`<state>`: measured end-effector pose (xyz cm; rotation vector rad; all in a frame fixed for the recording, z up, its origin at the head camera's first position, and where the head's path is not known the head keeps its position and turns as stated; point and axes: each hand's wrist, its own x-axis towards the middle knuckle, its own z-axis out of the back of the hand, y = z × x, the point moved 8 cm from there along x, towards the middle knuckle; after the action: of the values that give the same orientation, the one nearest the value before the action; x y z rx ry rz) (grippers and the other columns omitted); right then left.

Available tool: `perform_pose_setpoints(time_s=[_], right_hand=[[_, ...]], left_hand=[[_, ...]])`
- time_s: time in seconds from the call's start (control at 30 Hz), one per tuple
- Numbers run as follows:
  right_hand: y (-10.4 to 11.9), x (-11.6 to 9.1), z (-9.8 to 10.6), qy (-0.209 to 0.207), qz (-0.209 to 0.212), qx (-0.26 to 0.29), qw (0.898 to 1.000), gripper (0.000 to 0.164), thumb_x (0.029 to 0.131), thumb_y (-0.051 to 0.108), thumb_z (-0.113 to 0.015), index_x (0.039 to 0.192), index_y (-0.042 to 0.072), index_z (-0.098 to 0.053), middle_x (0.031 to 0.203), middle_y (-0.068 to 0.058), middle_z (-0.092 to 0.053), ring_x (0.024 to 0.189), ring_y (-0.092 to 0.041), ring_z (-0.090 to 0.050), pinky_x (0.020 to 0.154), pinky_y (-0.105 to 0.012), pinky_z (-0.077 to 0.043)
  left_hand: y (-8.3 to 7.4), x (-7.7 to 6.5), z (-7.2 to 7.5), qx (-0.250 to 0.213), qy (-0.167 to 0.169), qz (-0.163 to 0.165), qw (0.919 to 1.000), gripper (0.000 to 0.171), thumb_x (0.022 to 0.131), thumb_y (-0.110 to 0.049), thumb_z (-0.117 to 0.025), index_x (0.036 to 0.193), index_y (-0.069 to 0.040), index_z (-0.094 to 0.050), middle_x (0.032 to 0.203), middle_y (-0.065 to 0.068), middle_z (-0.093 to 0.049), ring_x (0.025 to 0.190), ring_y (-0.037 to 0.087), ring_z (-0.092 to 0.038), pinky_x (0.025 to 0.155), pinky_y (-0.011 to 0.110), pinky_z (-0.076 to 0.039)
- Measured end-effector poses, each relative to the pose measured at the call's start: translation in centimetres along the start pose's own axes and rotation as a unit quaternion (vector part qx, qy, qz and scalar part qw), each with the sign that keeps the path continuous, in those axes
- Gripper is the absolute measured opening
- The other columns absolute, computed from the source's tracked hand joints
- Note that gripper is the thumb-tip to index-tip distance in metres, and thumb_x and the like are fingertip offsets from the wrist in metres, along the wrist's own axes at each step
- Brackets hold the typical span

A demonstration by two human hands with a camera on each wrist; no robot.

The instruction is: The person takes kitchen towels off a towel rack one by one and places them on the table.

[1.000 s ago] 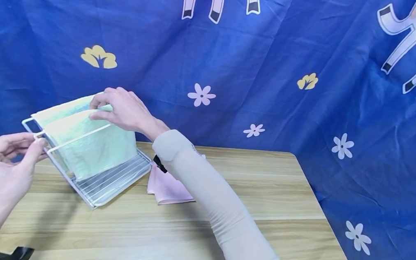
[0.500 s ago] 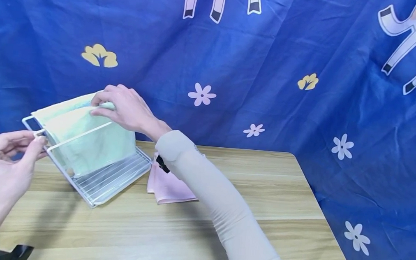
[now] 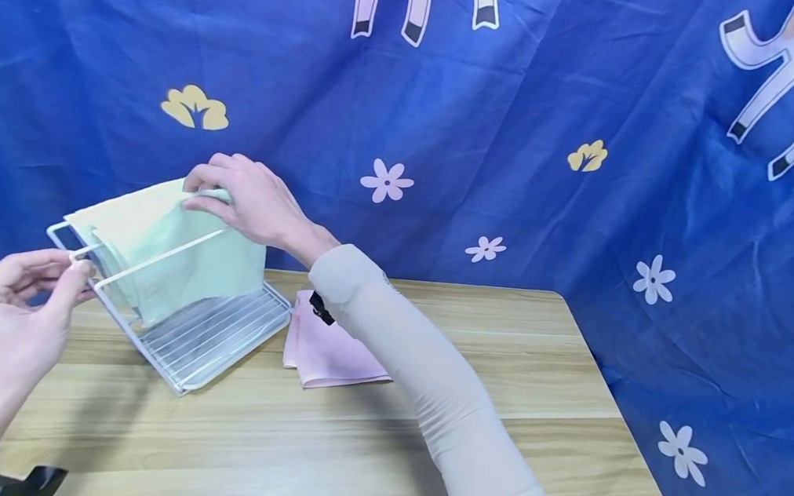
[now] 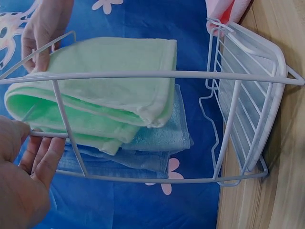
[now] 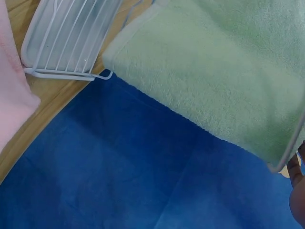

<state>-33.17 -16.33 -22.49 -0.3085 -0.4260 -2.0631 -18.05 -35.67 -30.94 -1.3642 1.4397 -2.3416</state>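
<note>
A white wire towel rack [image 3: 155, 260] stands at the left of the table, with a slatted tray [image 3: 222, 339] at its base. My left hand [image 3: 15, 317] pinches the end of one of its upper bars between thumb and fingers. Over the rack hangs a folded light green towel [image 3: 185, 281]. My right hand [image 3: 252, 200] pinches this towel's upper fold near the bar's far end. In the left wrist view, a blue towel [image 4: 161, 131] hangs in the rack beside the green one. The right fingertips are partly hidden by the green cloth.
A folded pink towel [image 3: 334, 349] lies on the wooden table [image 3: 267, 441], right of the rack and partly beneath the right forearm. Behind the table hangs a blue patterned curtain [image 3: 297, 90], close to the rack's back.
My right hand has moved slightly up and to the right. The green towel's front lower edge has risen above the tray. My left hand stays on the rack.
</note>
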Motion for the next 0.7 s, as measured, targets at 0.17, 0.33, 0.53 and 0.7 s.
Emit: perform_pose_setpoints(time_s=[0.17, 0.33, 0.53, 0.7], right_hand=[[0.2, -0.4, 0.6, 0.001, -0.009, 0.016, 1.000, 0.026, 0.105, 0.045, -0.063, 0.123, 0.029, -0.073, 0.119, 0.014, -0.069, 0.113, -0.001, -0.061, 0.088, -0.008, -0.048], [0.1, -0.9, 1.2, 0.003, -0.014, 0.031, 0.999, 0.026, 0.105, 0.044, -0.063, 0.124, 0.029, -0.072, 0.119, 0.013, -0.068, 0.114, 0.000, -0.060, 0.088, -0.008, -0.049], [-0.1, -1.7, 2.0, -0.015, -0.005, 0.028, 0.999, 0.025, 0.106, 0.042, -0.063, 0.123, 0.026, -0.072, 0.115, 0.010, -0.069, 0.108, 0.000, -0.061, 0.086, -0.008, -0.049], [-0.1, -2.2, 2.7, -0.032, 0.000, 0.038, 0.999, 0.025, 0.105, 0.042, -0.065, 0.121, 0.024, -0.072, 0.114, 0.010, -0.069, 0.105, 0.001, -0.063, 0.084, -0.007, -0.049]], left_hand=[[-0.2, -0.1, 0.0, 0.008, 0.001, -0.002, 1.0000, 0.026, 0.094, 0.002, -0.073, 0.107, -0.020, -0.077, 0.089, -0.042, -0.067, 0.074, -0.021, -0.064, 0.061, -0.005, -0.051], [-0.2, -0.1, 0.1, 0.006, 0.000, 0.000, 1.0000, 0.026, 0.094, 0.002, -0.072, 0.105, -0.021, -0.077, 0.088, -0.042, -0.067, 0.073, -0.021, -0.064, 0.062, -0.005, -0.051], [0.0, -0.1, 0.0, 0.008, -0.002, 0.001, 1.0000, 0.026, 0.093, 0.001, -0.073, 0.106, -0.021, -0.077, 0.087, -0.042, -0.067, 0.073, -0.021, -0.064, 0.062, -0.005, -0.051], [-0.1, -0.1, 0.0, 0.004, -0.001, 0.001, 1.0000, 0.025, 0.094, 0.002, -0.073, 0.106, -0.020, -0.077, 0.088, -0.041, -0.067, 0.073, -0.020, -0.065, 0.062, -0.004, -0.052]])
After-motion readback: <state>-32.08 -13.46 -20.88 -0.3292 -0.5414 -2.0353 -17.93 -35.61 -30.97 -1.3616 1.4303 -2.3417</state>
